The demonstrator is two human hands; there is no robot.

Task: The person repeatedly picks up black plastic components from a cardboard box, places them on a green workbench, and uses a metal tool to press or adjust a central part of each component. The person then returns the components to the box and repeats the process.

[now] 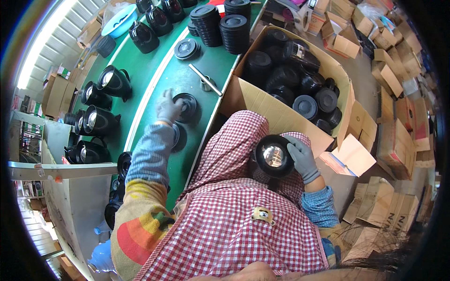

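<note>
In my gloved right hand [303, 158] is a black jug [259, 161], held over my lap by its right rim. Its round mouth faces up and shows a shiny, mirror-like inside. My left hand [168, 107], also in a grey glove, reaches over the green table. Its fingers close on the left edge of a round black lid [188, 108]; they are slightly blurred. Another round black piece [176, 135] lies by my left forearm, partly covered by the sleeve. Beyond the lid, a small metal cup [206, 85] has a pale rod [205, 79] across it.
Several black jugs [115, 83] stand along the left of the green table [154, 61]. Stacked black lids [234, 33] rise at its far end. An open carton [344, 86] of black jugs and lids sits right of the table, with cardboard boxes [398, 140] beyond. A metal rail [70, 172] crosses at left.
</note>
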